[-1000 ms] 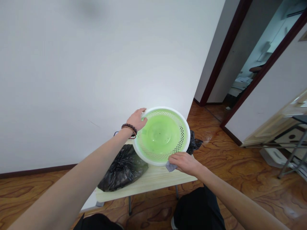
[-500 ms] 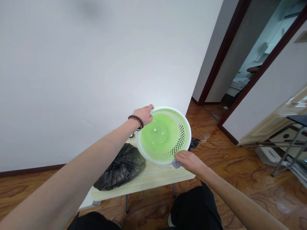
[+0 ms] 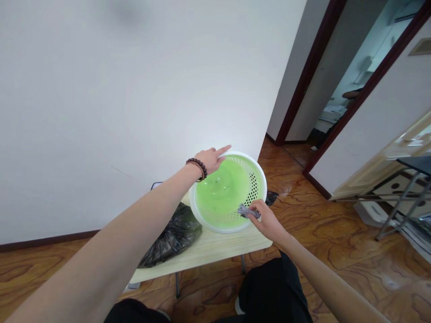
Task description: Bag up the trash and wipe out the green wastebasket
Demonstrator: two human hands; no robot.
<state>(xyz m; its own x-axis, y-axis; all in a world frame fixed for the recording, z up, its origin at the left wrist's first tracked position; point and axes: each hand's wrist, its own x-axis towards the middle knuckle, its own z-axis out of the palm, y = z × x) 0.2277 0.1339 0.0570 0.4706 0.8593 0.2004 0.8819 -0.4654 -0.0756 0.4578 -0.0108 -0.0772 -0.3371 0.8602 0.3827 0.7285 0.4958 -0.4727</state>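
Note:
A green basin with a white perforated outer basket (image 3: 194, 204) rests on a small pale wooden table (image 3: 222, 244). At its far left rim is my left hand (image 3: 211, 160), thumb on the inside and index finger stretched along the edge, gripping the basket. My right hand (image 3: 266, 218) pinches a crumpled grey cloth (image 3: 247, 211) over the near right rim. Part of the cloth hangs above the basin's inside. Beside the basket, partly behind my left forearm, lies a black plastic bag (image 3: 175, 237).
A white wall (image 3: 134, 103) stands right behind the table. A dark-edged phone-like object (image 3: 156, 185) shows past my forearm. More black plastic (image 3: 271, 197) pokes out right of the basket. At right are a doorway with a person's arm (image 3: 352, 94) and a metal-legged stool (image 3: 415, 164).
My right hand has lifted the cloth from the basket's outer rim to just over its inside. My left hand has slid right along the far rim, index finger now extended.

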